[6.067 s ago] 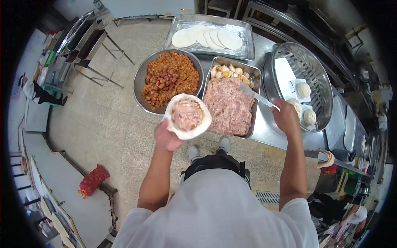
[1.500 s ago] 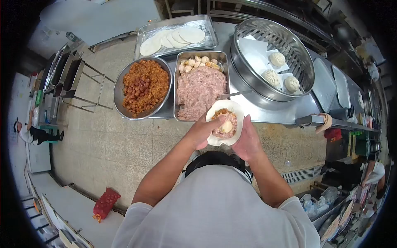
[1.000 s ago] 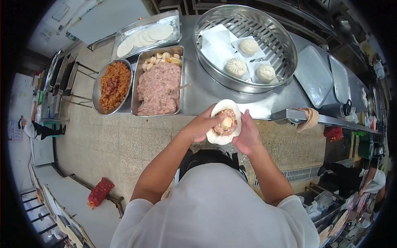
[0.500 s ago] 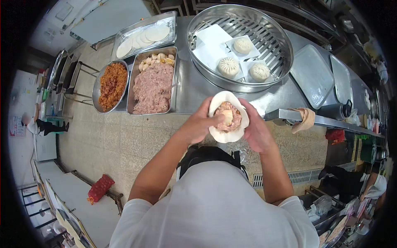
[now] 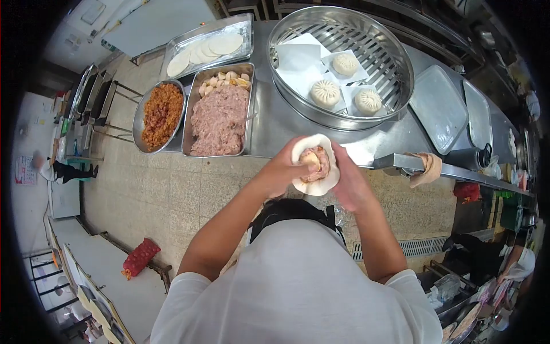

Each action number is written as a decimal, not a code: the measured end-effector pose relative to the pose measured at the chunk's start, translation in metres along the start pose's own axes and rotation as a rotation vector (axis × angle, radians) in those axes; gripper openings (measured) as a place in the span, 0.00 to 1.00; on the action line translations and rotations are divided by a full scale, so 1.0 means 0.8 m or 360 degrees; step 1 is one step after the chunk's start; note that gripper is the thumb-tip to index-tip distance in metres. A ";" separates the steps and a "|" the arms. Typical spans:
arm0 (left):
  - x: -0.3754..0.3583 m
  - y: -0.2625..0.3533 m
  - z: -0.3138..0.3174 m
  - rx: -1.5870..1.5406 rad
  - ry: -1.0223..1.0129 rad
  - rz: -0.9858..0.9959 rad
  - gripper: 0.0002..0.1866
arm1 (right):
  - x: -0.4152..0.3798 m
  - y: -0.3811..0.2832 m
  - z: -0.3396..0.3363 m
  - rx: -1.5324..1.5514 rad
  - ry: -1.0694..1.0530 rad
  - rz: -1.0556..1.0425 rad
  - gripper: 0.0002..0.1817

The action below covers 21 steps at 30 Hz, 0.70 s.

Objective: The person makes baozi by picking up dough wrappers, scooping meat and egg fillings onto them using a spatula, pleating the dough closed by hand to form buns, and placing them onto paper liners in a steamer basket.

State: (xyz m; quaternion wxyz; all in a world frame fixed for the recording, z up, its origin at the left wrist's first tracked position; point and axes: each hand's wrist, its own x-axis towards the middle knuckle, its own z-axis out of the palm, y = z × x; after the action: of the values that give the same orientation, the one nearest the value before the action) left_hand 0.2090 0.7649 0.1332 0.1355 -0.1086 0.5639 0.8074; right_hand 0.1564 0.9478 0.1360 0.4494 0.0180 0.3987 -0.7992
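Dough wrapper (image 5: 315, 166) over steel counter (image 5: 281, 123); kitchen, apparently.

- I see my own body from above: a plain white short-sleeved shirt (image 5: 298, 286) covers the shoulders and chest.
- Its sleeves end above the elbows, so both forearms are bare.
- A black band (image 5: 292, 212), maybe an apron top, crosses at the waist.
- My left grip (image 5: 281, 172) and right grip (image 5: 349, 186) wear no gloves.

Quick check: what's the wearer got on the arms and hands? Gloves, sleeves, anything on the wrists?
No gloves: left hand and right hand are bare. Forearms bare too; short white sleeves end above the elbows. No watch, bands or rings visible.
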 end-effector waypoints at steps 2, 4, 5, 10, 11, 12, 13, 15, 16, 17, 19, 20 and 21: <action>-0.017 0.029 -0.010 -0.0502 0.0020 -0.0033 0.32 | -0.018 -0.018 0.018 -0.0119 -0.0021 -0.0249 0.31; -0.012 0.033 -0.020 -0.0695 -0.0012 -0.0080 0.29 | -0.002 0.006 0.014 -0.0147 0.0075 -0.0238 0.32; 0.002 0.017 -0.024 -0.0563 0.0003 -0.0190 0.29 | 0.015 0.022 0.014 0.0040 0.0042 -0.0082 0.32; -0.015 0.016 -0.027 -0.0519 0.0036 -0.0029 0.27 | 0.031 0.023 0.018 0.0131 0.0085 -0.0033 0.32; -0.028 0.034 -0.028 -0.0635 0.0028 -0.0017 0.25 | 0.005 0.000 0.054 0.0055 0.0064 -0.0109 0.32; -0.023 0.033 -0.032 -0.0635 0.0027 -0.0014 0.25 | 0.009 0.003 0.051 0.0053 0.0063 -0.0111 0.32; -0.016 0.027 -0.037 -0.0636 0.0018 -0.0118 0.26 | 0.015 0.011 0.043 0.0012 0.0036 -0.0027 0.33; -0.002 -0.001 -0.039 -0.0550 0.0038 -0.0226 0.27 | 0.033 0.037 0.033 0.0074 0.0117 0.0142 0.34; 0.003 -0.007 -0.039 -0.0548 0.0034 -0.0211 0.27 | 0.040 0.041 0.029 0.0064 0.0110 0.0134 0.34; 0.005 -0.012 -0.040 -0.0533 0.0097 -0.0216 0.27 | 0.045 0.042 0.026 0.0000 0.0145 0.0140 0.34; -0.013 0.007 -0.034 -0.0557 0.0119 -0.0130 0.27 | 0.041 0.033 0.027 -0.0060 0.0067 0.0054 0.38; -0.025 0.017 -0.038 -0.0567 0.0125 -0.0141 0.27 | 0.028 0.028 0.032 -0.0057 0.0074 0.0068 0.38; -0.036 0.025 -0.044 -0.0637 0.0087 -0.0097 0.27 | 0.014 0.017 0.044 -0.0092 0.0060 -0.0042 0.37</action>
State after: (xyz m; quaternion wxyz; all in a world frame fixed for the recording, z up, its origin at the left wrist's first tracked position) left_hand 0.2296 0.7225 0.1483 0.1202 -0.1724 0.3922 0.8955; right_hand 0.1710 0.9133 0.1473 0.4315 0.0147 0.4303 -0.7928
